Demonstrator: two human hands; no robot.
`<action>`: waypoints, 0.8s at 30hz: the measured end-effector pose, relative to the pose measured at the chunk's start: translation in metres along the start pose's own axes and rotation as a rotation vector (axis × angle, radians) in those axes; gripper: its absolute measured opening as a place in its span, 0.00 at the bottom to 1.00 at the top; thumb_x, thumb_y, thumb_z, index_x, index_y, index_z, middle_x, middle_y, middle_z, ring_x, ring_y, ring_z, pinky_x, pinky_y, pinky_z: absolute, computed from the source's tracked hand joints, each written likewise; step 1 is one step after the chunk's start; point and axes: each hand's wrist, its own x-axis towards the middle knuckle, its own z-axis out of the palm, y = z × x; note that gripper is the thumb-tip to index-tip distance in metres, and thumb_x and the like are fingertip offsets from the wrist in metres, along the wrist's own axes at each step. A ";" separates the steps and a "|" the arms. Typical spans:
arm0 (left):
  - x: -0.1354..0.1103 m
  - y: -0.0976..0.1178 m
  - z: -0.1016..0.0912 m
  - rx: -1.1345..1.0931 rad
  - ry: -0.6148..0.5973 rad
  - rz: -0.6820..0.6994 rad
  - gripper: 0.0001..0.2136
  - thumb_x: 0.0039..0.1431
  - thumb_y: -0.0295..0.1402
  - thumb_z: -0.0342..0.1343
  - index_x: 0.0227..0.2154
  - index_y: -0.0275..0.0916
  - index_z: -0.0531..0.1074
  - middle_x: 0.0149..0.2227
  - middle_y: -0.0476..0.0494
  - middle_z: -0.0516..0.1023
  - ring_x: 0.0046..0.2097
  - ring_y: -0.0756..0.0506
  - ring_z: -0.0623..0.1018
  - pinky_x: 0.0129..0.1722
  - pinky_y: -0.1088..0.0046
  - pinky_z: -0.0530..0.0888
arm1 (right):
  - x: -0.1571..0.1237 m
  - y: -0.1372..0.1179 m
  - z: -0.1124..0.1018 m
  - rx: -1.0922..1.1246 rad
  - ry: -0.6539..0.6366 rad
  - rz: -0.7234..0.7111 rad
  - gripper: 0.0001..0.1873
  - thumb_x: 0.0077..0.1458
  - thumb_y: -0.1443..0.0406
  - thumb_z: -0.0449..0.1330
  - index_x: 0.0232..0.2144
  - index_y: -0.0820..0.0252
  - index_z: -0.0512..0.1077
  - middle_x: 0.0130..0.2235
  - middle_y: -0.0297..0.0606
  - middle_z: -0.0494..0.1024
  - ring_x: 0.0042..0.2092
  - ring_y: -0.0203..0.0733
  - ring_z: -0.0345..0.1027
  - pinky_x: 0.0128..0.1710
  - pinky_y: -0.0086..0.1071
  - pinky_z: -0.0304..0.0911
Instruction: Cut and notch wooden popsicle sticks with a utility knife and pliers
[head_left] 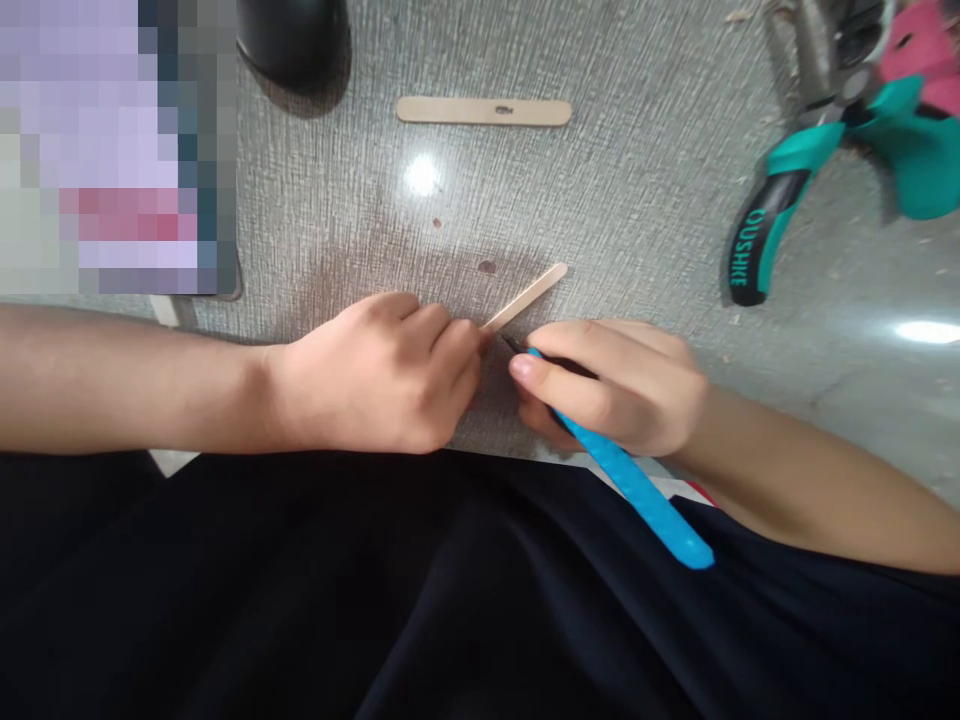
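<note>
My left hand point(397, 370) is closed, its fingers pinching one end of a wooden craft stick point(529, 297). The stick's free, rounded end points up and to the right, while the held end is hidden by my fingers. In my right hand point(619, 385) is a slim blue-handled craft knife point(637, 485), gripped like a pen. Its dark pointed tip is close to the stick beside my left fingertips; whether it touches the wood I cannot tell. The blue handle slants down to the right, out past my palm.
Farther back on the grey textured table point(337, 200) lies another craft stick point(480, 111) with a small dark mark. Teal-and-black pliers point(784, 215) are at the right, near a pink object point(922, 55). A black rounded object point(296, 40) stands at the back; a blurred-out screen-like area point(112, 150) fills the upper left.
</note>
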 end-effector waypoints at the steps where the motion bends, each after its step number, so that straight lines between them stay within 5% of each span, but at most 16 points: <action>1: 0.000 0.000 0.000 0.001 0.008 0.000 0.14 0.81 0.24 0.60 0.33 0.35 0.80 0.29 0.46 0.74 0.31 0.46 0.72 0.27 0.66 0.64 | 0.001 0.000 -0.001 0.002 -0.002 -0.004 0.09 0.78 0.70 0.62 0.56 0.55 0.73 0.41 0.35 0.87 0.34 0.35 0.76 0.31 0.30 0.74; 24: 0.004 -0.001 -0.004 0.062 0.009 0.020 0.15 0.77 0.22 0.63 0.30 0.38 0.77 0.28 0.50 0.68 0.29 0.48 0.69 0.25 0.68 0.65 | -0.004 -0.002 -0.008 0.068 -0.054 0.032 0.13 0.76 0.70 0.65 0.59 0.57 0.75 0.46 0.39 0.87 0.39 0.39 0.80 0.36 0.33 0.78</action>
